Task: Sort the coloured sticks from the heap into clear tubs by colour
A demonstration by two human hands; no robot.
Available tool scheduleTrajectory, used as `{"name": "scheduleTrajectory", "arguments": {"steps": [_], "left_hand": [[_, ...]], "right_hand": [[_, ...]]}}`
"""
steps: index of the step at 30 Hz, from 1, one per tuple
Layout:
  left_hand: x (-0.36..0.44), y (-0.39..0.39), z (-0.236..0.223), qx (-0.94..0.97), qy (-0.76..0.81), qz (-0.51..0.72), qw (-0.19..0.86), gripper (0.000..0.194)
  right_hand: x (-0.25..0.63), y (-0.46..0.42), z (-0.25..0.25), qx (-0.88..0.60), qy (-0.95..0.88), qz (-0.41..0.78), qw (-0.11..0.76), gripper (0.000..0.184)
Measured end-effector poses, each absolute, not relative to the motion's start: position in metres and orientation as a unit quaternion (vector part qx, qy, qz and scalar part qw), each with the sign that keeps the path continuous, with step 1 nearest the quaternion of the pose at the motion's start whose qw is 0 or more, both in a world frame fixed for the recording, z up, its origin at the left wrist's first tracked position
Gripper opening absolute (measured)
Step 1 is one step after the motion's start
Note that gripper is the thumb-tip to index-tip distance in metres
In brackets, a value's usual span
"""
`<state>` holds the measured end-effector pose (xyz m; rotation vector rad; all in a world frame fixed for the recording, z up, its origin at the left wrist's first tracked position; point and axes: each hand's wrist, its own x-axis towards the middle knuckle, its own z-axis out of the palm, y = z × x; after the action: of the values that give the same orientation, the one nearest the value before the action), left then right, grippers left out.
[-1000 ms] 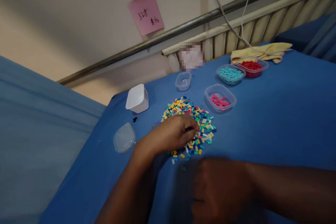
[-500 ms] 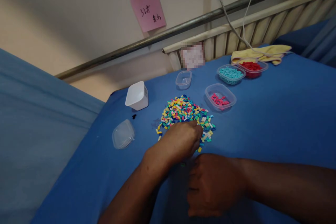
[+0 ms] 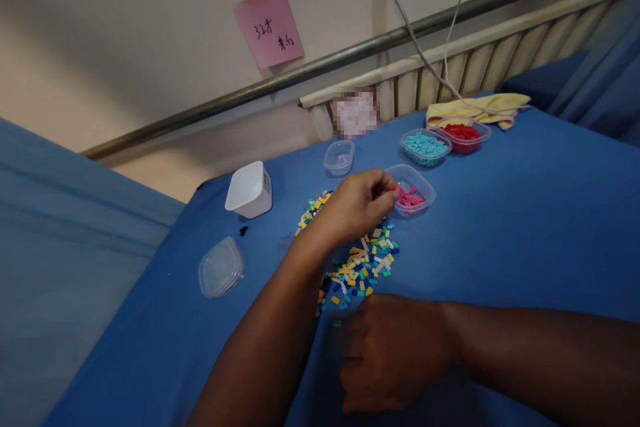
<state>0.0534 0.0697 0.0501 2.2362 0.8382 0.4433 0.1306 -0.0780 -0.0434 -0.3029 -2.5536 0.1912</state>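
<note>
My left hand (image 3: pixel 361 203) reaches over the pile of small mixed-colour building bricks (image 3: pixel 363 267), its thumb and fingertips pinched at the left rim of a clear tub (image 3: pixel 425 188). Pink bricks (image 3: pixel 411 199) lie in that tub, and pink shows right at my fingertips. Whether a brick is between them is too small to tell. Part of the pile is hidden under this hand and wrist. My right hand (image 3: pixel 393 353) is curled closed, back up, low over the blue cover near the pile's front edge. What its fingers hold, if anything, is hidden. A small green brick (image 3: pixel 337 323) lies just left of it.
Behind are clear tubs of turquoise bricks (image 3: pixel 425 147) and red bricks (image 3: pixel 465 137), a yellow cloth (image 3: pixel 480 109) and a small clear tub (image 3: pixel 339 158). To the left stand a white tub (image 3: pixel 249 191) and clear lids (image 3: pixel 221 268). A railing (image 3: pixel 415 73) runs behind.
My left hand has moved from the pile up and right to the tub of pink bricks, uncovering the pile's front part. My right hand stays nearly in place. The view has shifted slightly.
</note>
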Motion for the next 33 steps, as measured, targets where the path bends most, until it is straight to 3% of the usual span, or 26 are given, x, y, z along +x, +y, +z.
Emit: {"name": "scheduleTrajectory", "arguments": {"steps": [3, 7, 9, 15, 20, 24, 33], "left_hand": [[0.063, 0.087, 0.050, 0.889, 0.332, 0.168, 0.266, 0.018], [0.045, 0.100, 0.041, 0.922, 0.376, 0.029, 0.090, 0.026], [0.036, 0.101, 0.034, 0.933, 0.354, -0.035, 0.059, 0.031], [0.035, 0.102, 0.022, 0.935, 0.342, -0.084, 0.043, 0.032], [0.030, 0.106, 0.019, 0.938, 0.342, -0.023, 0.060, 0.020], [0.031, 0.099, 0.023, 0.942, 0.323, 0.002, 0.086, 0.025], [0.041, 0.088, 0.025, 0.947, 0.308, -0.073, 0.055, 0.022]], "right_hand": [[0.131, -0.076, -0.044, -0.118, -0.952, 0.072, 0.272, 0.041], [0.129, -0.075, -0.046, -0.114, -0.953, 0.089, 0.268, 0.043], [0.128, -0.074, -0.047, -0.117, -0.953, 0.099, 0.261, 0.044], [0.128, -0.074, -0.051, -0.118, -0.949, 0.120, 0.268, 0.047], [0.129, -0.074, -0.049, -0.121, -0.951, 0.116, 0.261, 0.046], [0.129, -0.073, -0.045, -0.120, -0.952, 0.121, 0.254, 0.044], [0.131, -0.074, -0.040, -0.133, -0.957, 0.128, 0.223, 0.044]]}}
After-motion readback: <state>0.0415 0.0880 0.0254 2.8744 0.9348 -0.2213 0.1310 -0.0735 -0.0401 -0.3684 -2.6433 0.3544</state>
